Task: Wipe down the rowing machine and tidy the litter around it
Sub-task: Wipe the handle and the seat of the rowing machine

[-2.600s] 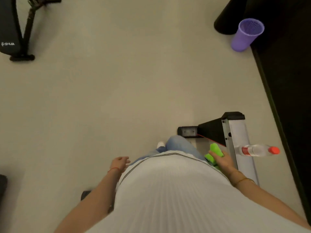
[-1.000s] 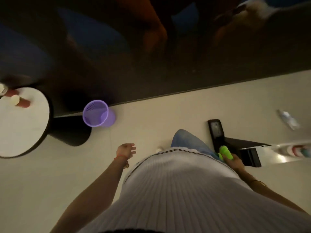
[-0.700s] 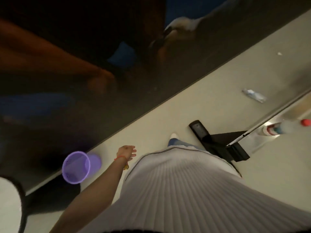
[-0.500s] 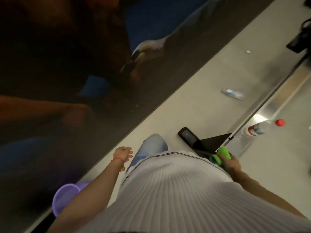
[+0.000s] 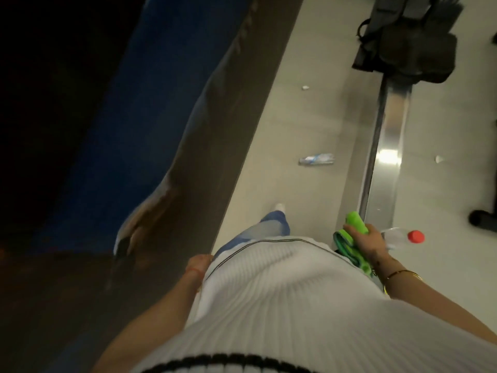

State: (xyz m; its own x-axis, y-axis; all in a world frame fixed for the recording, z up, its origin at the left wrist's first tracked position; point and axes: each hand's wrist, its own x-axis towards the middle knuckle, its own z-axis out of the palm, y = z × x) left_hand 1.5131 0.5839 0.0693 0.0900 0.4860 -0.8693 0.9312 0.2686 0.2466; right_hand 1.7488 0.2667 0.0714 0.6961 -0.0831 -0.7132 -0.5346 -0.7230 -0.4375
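The rowing machine's silver rail [image 5: 387, 157] runs away from me on the right, ending at its black seat and body [image 5: 408, 44]. My right hand [image 5: 368, 243] grips a bright green cloth [image 5: 352, 238] beside the near end of the rail. A clear bottle with a red cap [image 5: 403, 236] lies just past that hand. On the floor left of the rail lies a crushed wrapper [image 5: 316, 159], with a small white scrap [image 5: 305, 87] farther on and another scrap [image 5: 438, 159] right of the rail. My left hand [image 5: 199, 265] hangs by my hip, mostly hidden behind my shirt.
A dark wall with a blue mural [image 5: 121, 130] runs along the left, meeting the pale floor [image 5: 290, 125] in a diagonal line. A black foot of other equipment [image 5: 482, 119] shows at the right edge. My leg and white shoe [image 5: 279, 207] point forward.
My view has swung right along the wall, so the purple bin has left the frame and the whole rail and seat have come into sight. The green cloth stays in my right hand.
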